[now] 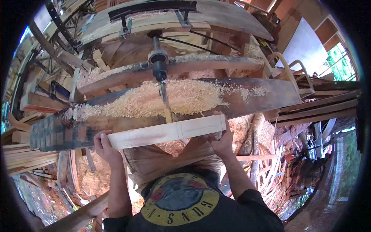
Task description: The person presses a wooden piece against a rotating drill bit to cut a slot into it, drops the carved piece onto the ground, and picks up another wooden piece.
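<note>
A pale wooden board (pixel 160 133) with pencil lines across its right part lies level in front of my body. My left hand (pixel 107 150) is closed around its left end, and my right hand (pixel 222 142) grips the right end with the thumb underneath. Just beyond the board, a dark workbench plank (pixel 266 94) carries a heap of sawdust (pixel 193 96). A metal drill chuck (pixel 159 70) holds a bit (pixel 163 92) that points toward the board. Below the bit, a narrow wood strip (pixel 167 115) reaches to the board's far edge.
A curved wooden beam (pixel 208 65) runs behind the chuck. Further back, a dark metal rail (pixel 150 9) sits on a large tabletop (pixel 228 19). Stacked planks (pixel 320 104) stand at the right, with more timber (pixel 31 158) at the left. Wood scraps litter the ground.
</note>
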`<state>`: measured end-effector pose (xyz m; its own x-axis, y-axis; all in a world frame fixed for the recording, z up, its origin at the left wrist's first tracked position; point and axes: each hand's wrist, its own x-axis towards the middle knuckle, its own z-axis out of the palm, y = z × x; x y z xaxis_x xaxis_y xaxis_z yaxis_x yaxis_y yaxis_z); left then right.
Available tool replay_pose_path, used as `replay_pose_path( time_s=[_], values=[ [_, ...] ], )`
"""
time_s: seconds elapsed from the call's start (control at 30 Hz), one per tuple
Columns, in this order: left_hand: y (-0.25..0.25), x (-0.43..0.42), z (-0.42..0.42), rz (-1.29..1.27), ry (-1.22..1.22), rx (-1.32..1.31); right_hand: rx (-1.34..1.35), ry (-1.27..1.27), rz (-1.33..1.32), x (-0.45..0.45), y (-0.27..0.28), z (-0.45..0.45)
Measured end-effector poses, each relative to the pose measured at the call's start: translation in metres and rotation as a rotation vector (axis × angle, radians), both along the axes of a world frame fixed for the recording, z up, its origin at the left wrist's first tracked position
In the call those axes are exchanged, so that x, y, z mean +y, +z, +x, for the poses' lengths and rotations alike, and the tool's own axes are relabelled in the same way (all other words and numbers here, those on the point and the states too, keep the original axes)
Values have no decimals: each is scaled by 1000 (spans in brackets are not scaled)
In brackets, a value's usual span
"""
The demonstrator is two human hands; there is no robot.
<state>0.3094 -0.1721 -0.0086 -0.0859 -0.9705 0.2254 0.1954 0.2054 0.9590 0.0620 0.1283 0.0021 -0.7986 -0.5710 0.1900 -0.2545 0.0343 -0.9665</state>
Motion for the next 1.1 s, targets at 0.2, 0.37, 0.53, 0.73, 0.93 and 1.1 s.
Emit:
replay_pose_path(
  time_s=[0.2, 0.37, 0.53, 0.73, 0.93, 1.1],
  values=[
    [-2, -4, -2, -31, -29, -30, 108, -3, 30, 6, -19, -14],
    [-13, -12, 4, -86, -21, -87, -10, 32, -7, 6, -28, -16],
    [-10, -7, 2, -59, -27, -52, 8, 30, 18, 8, -32, -19],
    [1, 1, 4, -107, -42, -107, -13, 25, 22, 10, -33, -16],
    [-7, 2, 4, -164, -36, -87, 52, 5, -43, 9, -27, -7],
    [-11, 0, 11, -122, -90, -15, 39, 7, 45, 16, -41, -12]
  ],
)
